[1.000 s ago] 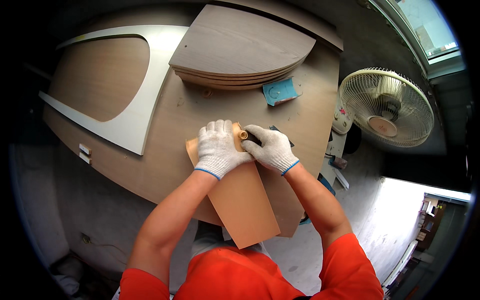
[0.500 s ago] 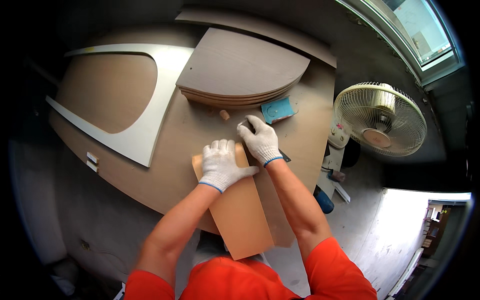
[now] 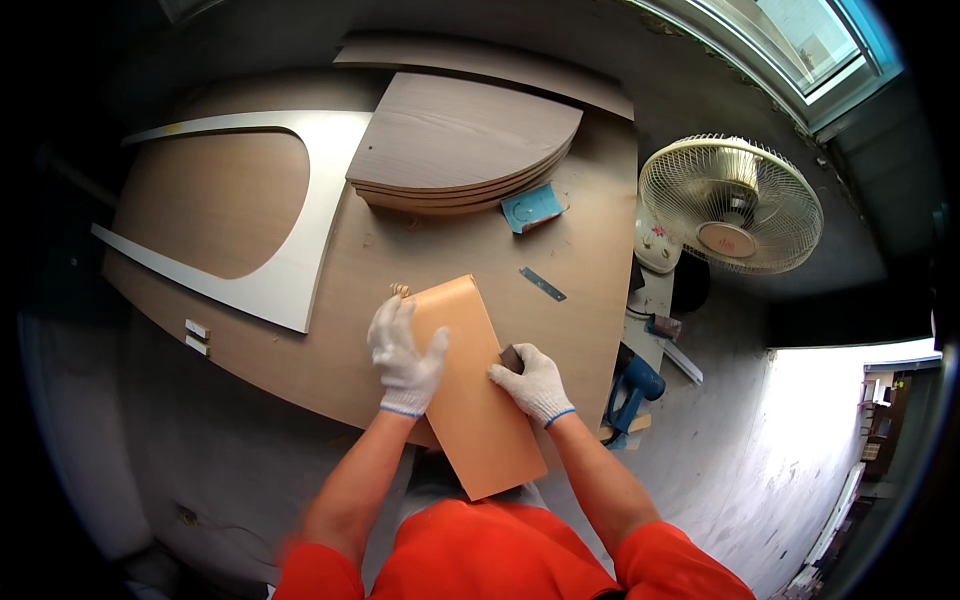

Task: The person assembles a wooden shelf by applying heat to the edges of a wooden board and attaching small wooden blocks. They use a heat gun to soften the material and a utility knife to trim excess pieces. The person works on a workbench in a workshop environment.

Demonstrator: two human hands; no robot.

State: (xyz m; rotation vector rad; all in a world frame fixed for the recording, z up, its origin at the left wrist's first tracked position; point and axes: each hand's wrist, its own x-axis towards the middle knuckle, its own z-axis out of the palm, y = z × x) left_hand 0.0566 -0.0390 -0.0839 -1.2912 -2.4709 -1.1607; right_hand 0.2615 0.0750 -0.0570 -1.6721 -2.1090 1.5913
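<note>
A long tan board [image 3: 465, 385], wider at its near end, lies on the table's near part and juts over the edge toward me. My left hand [image 3: 405, 350], in a white knit glove and blurred, is at the board's left edge with its thumb apart from the fingers. Just beyond its fingertips shows a small tan coil [image 3: 401, 291]; whether they touch it I cannot tell. On the opposite side, my gloved right hand [image 3: 535, 385] pinches a small dark brown block [image 3: 512, 358] against the board's right edge.
Stacked grey curved panels [image 3: 460, 130] stand at the back, a blue sheet [image 3: 533, 208] beside them. A white cut-out panel [image 3: 325, 220] lies left. A flat metal strip [image 3: 543, 284] rests right of the board. Beyond the table are a fan [image 3: 730, 205] and a blue power tool [image 3: 632, 385].
My left hand has slid off the board's top to its left edge. My right hand has come back nearer to the board's right edge, uncovering the metal strip. The coil is now nearer the board.
</note>
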